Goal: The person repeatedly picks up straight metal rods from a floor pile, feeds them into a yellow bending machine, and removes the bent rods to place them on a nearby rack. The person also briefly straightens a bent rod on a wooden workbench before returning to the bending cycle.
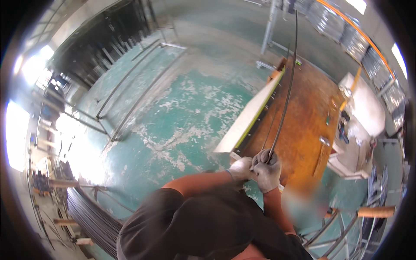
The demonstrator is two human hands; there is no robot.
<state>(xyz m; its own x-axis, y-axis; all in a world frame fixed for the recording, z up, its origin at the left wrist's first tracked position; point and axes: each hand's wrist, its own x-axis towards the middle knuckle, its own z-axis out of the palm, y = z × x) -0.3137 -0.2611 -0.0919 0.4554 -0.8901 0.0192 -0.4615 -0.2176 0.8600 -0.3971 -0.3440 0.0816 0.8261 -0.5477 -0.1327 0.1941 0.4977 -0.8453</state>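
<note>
A long dark steel rod runs from my gloved hands up and away over a rusty orange workbench, curving slightly toward the top of the view. My right hand, in a grey work glove, is closed around the rod's near end at the bench's front corner. My left hand, also gloved, is pressed against the right one with its fingers closed at the same end of the rod. A second, thinner rod lies on the bench beside the first.
A long pale bar with a yellow-green edge lines the bench's left side. A bundle of dark rods lies at lower left. Metal frames rest on the worn green floor. A white stand is to the right.
</note>
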